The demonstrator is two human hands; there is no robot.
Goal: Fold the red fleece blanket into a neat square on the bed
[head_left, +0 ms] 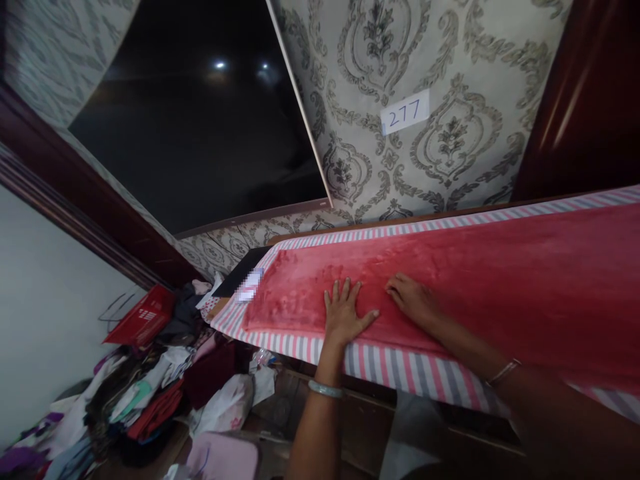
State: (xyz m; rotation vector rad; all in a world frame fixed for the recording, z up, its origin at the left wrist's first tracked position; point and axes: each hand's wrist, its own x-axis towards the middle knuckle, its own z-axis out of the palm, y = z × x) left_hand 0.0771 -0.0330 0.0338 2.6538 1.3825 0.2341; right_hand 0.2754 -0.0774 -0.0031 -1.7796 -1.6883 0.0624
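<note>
Blanket (475,273) on cloth (400,368), television (210,127) behind, clothes (155,408) at left (basket (143,321) beyond)

The wall is covered with pale wallpaper (460,140) of grey ornaments, where a large dark screen (210,133), reflecting two small lights, is beside a paper label (405,113) reading "277", while glossy red-brown wood (575,100) stands at right and heaped clothes (155,407) lie at lower left.

head view; from above; forward and down; red cloth (467,270) near
</note>
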